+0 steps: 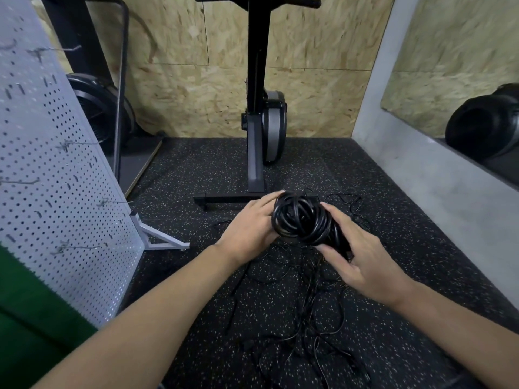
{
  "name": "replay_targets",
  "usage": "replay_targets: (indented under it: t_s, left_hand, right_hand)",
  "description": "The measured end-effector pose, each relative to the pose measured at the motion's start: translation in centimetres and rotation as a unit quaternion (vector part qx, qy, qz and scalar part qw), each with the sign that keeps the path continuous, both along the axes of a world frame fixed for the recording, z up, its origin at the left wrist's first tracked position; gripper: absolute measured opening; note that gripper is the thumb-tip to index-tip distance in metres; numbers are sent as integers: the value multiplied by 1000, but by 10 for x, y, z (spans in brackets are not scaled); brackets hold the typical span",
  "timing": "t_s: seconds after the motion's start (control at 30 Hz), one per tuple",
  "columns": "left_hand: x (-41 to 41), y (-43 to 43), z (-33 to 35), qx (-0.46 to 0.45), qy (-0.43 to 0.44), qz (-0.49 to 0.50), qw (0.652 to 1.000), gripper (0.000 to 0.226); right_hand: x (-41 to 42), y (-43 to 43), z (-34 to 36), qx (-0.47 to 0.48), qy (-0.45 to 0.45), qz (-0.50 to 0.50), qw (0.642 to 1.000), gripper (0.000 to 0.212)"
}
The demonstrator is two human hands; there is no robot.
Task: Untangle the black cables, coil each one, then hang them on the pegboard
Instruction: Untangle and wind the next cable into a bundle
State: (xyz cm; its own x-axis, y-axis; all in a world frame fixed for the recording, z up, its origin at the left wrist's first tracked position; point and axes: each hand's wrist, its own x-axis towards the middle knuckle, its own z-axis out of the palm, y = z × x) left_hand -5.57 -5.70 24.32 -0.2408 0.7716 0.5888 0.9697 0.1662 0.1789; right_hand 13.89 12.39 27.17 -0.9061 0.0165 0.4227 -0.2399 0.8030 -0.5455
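Note:
A tight coil of thick black cable (302, 219) is held between both hands above the floor. My left hand (248, 228) grips its left side, fingers curled round the loops. My right hand (362, 256) holds the right side and lower end, thumb on the coil. Under the hands, thin black cables (303, 310) lie tangled and loose on the speckled floor. The white pegboard (64, 175) stands at the left, with several metal hooks sticking out; nothing hangs on those I can see.
An exercise bike's black stand (257, 153) rises just beyond the hands, its foot bar on the floor. The pegboard's white foot (160, 237) juts out at the left. A grey wall with a mirror (455, 88) runs along the right.

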Motion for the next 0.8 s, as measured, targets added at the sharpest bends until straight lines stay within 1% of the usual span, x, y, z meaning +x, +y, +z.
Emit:
replay_targets:
  t_s: [0.07,0.1,0.2,0.3,0.33,0.37,0.43,0.47,0.53,0.63,0.7,0.8]
  left_hand:
    - [-1,2,-8,-25,9,-1,1000,26]
    - [0,2,-10,-52,5,5,999,25]
    - [7,-2,-6,-113,-21,20,993,30]
    - [30,7,-4,-196,-64,23,978,31]
    - [41,12,-4,-208,-111,17,972,27]
    - [49,17,-5,-208,-176,10,962,23]
    - [64,25,-7,-189,-287,4,939,24]
    - [69,29,-7,-183,-319,6,930,27]
    - [73,31,-4,-186,-356,6,916,32]
    - [76,31,0,-191,-378,7,906,34]
    - [79,31,2,-184,-352,19,918,33]
    - [82,31,7,-187,-290,21,938,25]
  right_hand:
    - [0,-1,1,-29,8,-21,999,69]
    - [-1,0,1,-40,14,-35,998,68]
    - [-5,8,0,-52,18,-80,995,65]
    - [-11,16,-8,-11,1,-141,990,66]
    - [-13,18,-10,7,-5,-163,987,67]
    - [-15,20,-12,27,-16,-185,982,68]
    - [-18,23,-14,78,-52,-224,970,72]
    - [-19,26,-15,111,-69,-238,962,73]
    - [-19,28,-19,175,-89,-246,949,74]
    - [-22,31,-25,238,-98,-241,936,75]
    - [-23,31,-26,266,-117,-241,926,76]
    - [-25,30,-25,265,-156,-231,923,76]
